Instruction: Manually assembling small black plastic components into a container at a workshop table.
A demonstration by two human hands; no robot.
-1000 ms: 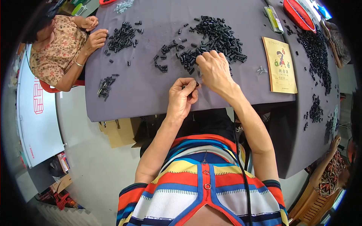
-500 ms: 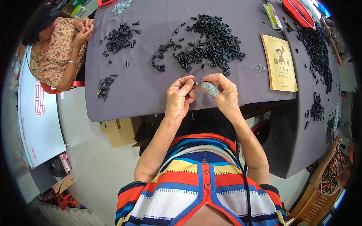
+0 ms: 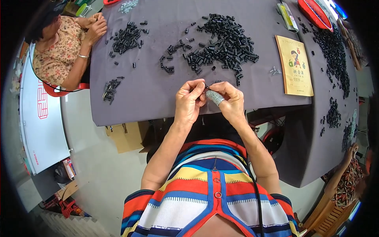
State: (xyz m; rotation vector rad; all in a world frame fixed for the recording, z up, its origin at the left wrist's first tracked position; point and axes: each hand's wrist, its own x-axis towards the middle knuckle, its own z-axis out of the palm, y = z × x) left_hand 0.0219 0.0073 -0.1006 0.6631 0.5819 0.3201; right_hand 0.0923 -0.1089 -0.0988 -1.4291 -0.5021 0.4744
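Left hand (image 3: 189, 100) and right hand (image 3: 229, 100) meet above grey cloth table (image 3: 138, 98), fingertips pinched narrow on small black part (image 3: 207, 87) for fine alignment; black parts pile (image 3: 221, 43) within reach.

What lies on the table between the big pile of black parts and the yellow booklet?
In the head view, only a small silvery metal piece on bare grey cloth lies between the big pile and the yellow booklet.

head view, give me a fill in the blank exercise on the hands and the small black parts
1. The left hand and right hand pinch one small ____ part between their fingers.
2. A grey cot covers the right ____.
3. The big pile of parts lies on a ____ cloth.

Missing words: black; thumb; grey
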